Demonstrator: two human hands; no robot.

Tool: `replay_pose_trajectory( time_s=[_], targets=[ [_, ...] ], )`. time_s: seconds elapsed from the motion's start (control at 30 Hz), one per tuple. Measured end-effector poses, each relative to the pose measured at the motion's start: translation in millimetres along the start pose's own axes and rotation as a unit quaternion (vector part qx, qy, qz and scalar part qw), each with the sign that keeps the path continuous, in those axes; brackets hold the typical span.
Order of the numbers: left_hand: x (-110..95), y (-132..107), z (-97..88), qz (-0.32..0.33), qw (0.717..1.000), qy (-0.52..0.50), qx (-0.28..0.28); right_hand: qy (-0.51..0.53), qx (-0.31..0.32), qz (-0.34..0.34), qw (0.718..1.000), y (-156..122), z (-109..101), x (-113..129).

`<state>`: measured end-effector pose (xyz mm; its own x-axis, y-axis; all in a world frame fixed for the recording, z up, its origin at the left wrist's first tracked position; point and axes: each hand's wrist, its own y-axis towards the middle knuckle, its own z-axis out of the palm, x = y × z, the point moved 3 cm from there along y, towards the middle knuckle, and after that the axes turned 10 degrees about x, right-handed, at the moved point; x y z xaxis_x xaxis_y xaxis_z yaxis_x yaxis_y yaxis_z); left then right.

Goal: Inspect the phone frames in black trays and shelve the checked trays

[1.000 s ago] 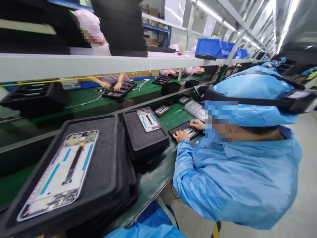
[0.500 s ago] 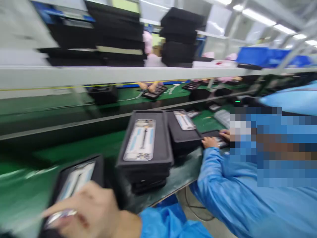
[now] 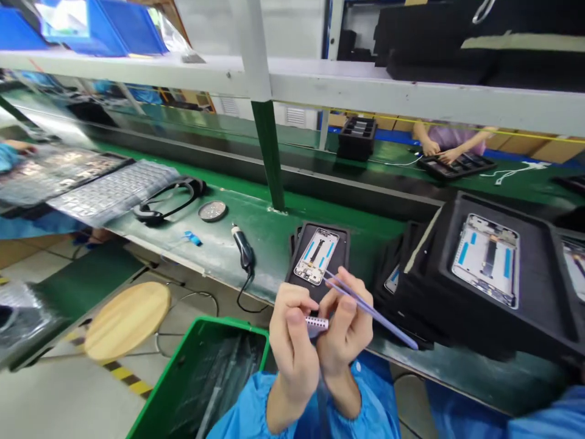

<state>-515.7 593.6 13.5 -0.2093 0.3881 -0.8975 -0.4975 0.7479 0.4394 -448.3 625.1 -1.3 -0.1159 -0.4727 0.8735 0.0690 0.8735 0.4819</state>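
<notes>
Both my hands are raised together in front of me, over the bench's near edge. My left hand [image 3: 292, 335] pinches one end of a small white perforated strip [image 3: 316, 322]. My right hand [image 3: 346, 326] pinches the strip's other end and also grips purple tweezers [image 3: 370, 310], which point up-left and trail off to the right. Just beyond my fingers a phone frame [image 3: 316, 256] with blue tabs lies in a black tray [image 3: 340, 256] on the green bench.
A stack of black trays [image 3: 534, 305] holds another phone frame [image 3: 487, 258] at right. A handheld tool [image 3: 242, 247], a round tin [image 3: 212, 211], a headband [image 3: 164, 201] and clear blister trays [image 3: 109, 192] lie to the left. A green bin [image 3: 201, 378] and wooden stool [image 3: 125, 320] stand below. Another person's hands [image 3: 441, 152] work across the line.
The view has swung left, away from the neighbour in blue. My hands have come up together in front of me with the strip and tweezers.
</notes>
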Motion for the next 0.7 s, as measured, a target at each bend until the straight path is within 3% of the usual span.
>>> replay_pose_trajectory(
  time_s=[0.13,0.2,0.3,0.4,0.57,0.7],
  targets=[
    [4,-3,-14.2,-0.062,0.988,-0.070,0.124,0.009,-0.021,0.041,0.999,18,-2,-7],
    [9,-3,-16.4,-0.112,0.976,-0.106,0.155,0.007,-0.020,0.062,0.998,23,-2,-9],
    [17,0,-13.5,-0.165,0.964,-0.157,0.133,-0.004,-0.032,0.077,0.996,26,-4,-11],
    [21,6,-9.9,-0.164,0.967,-0.163,0.105,-0.018,-0.030,0.073,0.997,29,-10,-11],
    [26,15,-13.2,-0.227,0.955,-0.145,0.125,-0.005,-0.005,0.044,0.999,35,-48,0],
    [30,16,-13.3,-0.281,0.929,-0.165,0.176,0.089,0.118,0.119,0.982,40,-72,5]
  ],
)
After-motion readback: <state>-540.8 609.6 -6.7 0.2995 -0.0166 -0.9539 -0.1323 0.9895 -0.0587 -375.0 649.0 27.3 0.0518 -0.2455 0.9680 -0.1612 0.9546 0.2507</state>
